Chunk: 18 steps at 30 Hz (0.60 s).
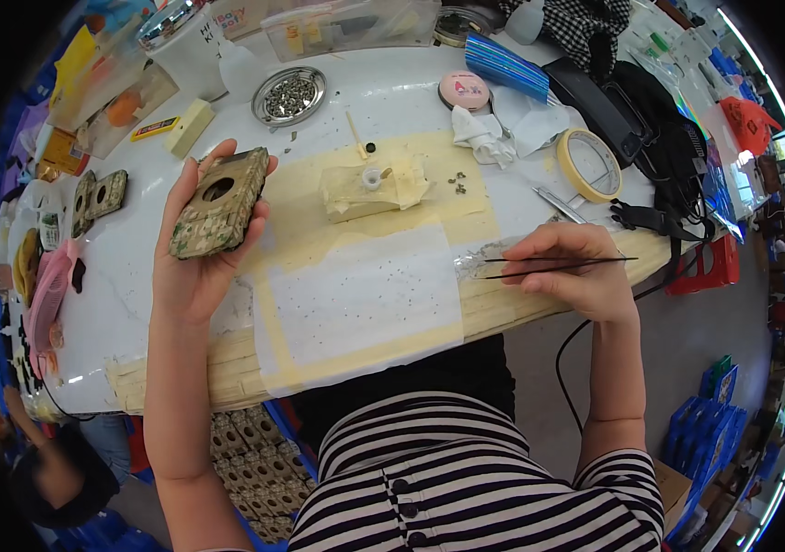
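A black-and-white striped shirt (475, 469) lies nearest, at the bottom centre of the frame. Left of centre, the left hand (201, 281) cradles a camouflage case (211, 224), tilted, its round hole facing up, thumb and fingers wrapped about its edges. Right of centre, the right hand (587, 247) pinches thin black tweezers (558, 268), the tips spread and pointing left; nothing can be made out between them.

For fine work, it would probably help to steady the case low over the white sheet (365, 304) at lower centre, grip it by the rim so the face stays free, and squeeze the tweezers lightly, as small pieces could spring away. The little metal parts (458, 183) right of the taped block (365, 201) look easy to knock, so the right wrist should pass clear of them.
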Motion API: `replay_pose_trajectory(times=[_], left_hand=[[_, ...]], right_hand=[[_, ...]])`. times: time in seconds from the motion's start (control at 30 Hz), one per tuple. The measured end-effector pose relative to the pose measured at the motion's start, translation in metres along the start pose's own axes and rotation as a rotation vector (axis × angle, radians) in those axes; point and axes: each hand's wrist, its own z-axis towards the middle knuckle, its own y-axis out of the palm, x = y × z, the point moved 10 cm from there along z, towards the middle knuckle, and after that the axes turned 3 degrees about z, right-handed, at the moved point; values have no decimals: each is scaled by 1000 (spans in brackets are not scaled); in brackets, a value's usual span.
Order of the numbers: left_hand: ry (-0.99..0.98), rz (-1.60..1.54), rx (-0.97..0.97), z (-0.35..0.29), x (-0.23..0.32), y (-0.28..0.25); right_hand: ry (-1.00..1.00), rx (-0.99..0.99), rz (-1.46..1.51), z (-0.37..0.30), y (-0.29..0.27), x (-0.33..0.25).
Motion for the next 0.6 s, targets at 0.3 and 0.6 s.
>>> replay_pose_trajectory(times=[0.3, 0.6], left_hand=[[-8, -12, 9, -2, -5, 8], [22, 69, 67, -5, -8, 14]], right_hand=[[-83, 190, -35, 2, -7, 1], [-98, 197, -128, 3, -5, 0]])
